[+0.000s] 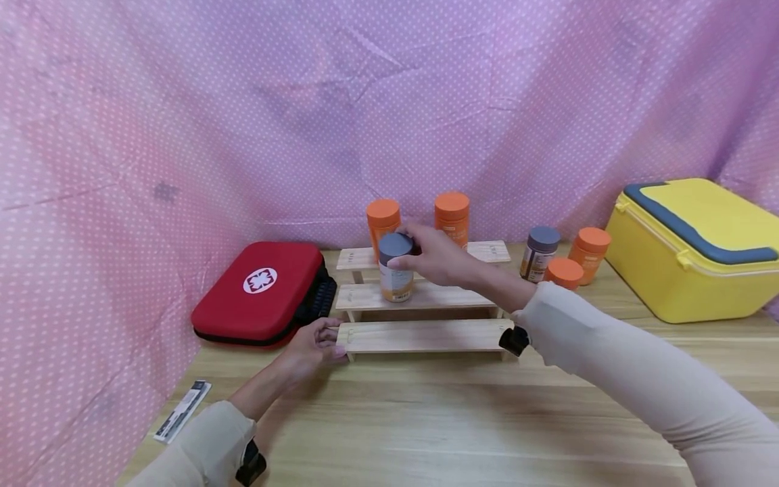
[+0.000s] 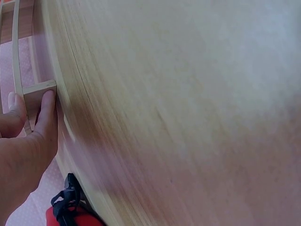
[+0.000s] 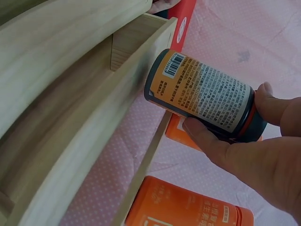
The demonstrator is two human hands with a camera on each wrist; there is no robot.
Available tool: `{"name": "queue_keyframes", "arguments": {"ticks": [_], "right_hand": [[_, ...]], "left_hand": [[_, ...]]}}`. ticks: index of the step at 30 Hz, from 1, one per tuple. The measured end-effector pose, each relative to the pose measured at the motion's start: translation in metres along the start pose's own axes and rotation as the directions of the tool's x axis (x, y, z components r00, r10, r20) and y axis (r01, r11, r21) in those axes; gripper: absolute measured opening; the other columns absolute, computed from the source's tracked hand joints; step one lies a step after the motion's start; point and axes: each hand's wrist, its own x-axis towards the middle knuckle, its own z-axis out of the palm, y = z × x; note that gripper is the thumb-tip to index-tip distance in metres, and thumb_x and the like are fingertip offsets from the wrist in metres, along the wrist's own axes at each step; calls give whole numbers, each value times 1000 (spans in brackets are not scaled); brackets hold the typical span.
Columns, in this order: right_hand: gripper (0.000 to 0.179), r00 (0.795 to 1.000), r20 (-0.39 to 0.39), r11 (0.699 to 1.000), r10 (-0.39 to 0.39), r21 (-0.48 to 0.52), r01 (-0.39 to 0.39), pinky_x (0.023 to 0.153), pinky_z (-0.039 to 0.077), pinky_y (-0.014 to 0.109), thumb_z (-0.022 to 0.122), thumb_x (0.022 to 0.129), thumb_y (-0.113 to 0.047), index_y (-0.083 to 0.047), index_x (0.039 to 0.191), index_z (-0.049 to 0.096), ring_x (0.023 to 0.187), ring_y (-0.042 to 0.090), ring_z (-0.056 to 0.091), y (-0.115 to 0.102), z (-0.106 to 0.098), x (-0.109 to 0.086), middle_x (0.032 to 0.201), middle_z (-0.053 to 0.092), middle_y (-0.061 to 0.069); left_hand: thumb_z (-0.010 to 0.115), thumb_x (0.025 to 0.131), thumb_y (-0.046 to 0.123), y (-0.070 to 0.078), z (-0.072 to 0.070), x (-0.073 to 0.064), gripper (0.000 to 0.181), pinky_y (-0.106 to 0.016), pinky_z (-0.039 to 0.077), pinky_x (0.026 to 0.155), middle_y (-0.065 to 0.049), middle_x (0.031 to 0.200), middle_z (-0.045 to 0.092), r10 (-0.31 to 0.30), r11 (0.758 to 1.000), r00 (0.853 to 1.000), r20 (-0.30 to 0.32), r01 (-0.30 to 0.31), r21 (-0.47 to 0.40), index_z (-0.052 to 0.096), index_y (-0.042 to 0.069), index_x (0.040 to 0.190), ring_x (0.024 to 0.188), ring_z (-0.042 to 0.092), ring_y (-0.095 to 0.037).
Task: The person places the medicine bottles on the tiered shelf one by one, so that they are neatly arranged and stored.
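Our left hand [image 1: 312, 347] grips a three-tiered pale wooden rack [image 1: 426, 336], likely to steady it; ahead and rightward, our right hand [image 1: 437, 258] holds a grey-lidded, orange-and-white cylindrical bottle [image 1: 397, 279] near its top, apparently to leave its base free.

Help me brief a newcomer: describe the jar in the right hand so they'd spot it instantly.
Find the wooden rack between the red case and yellow box. At its middle step, the right hand holds a grey-capped jar. Unlike it, the two jars behind have orange caps; the other grey-capped jar stands unheld, right of the rack.
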Motion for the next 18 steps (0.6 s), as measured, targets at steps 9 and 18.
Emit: {"name": "queue_keyframes", "arguments": {"ticks": [9,18], "right_hand": [[44,999,-11,999,34,-29,-34,95,50,40,72,88,-24,-10,124,51,109,21,58,2,10,1,118,61,6],[51,996,-48,996,76,-36,-78,94,51,40,73,86,-30,-9,127,50,109,22,59,3,13,2,119,61,6]], "left_hand": [[60,84,-17,0,-2,0,51,-30,58,81,-27,115,58,17,1000,1000,1,-17,15,40,-12,131,96,61,-22],[59,84,-18,0,-2,-1,52,-33,58,82,-28,116,57,18,1000,1000,14,-18,2,38,-13,132,96,60,-22]]}}
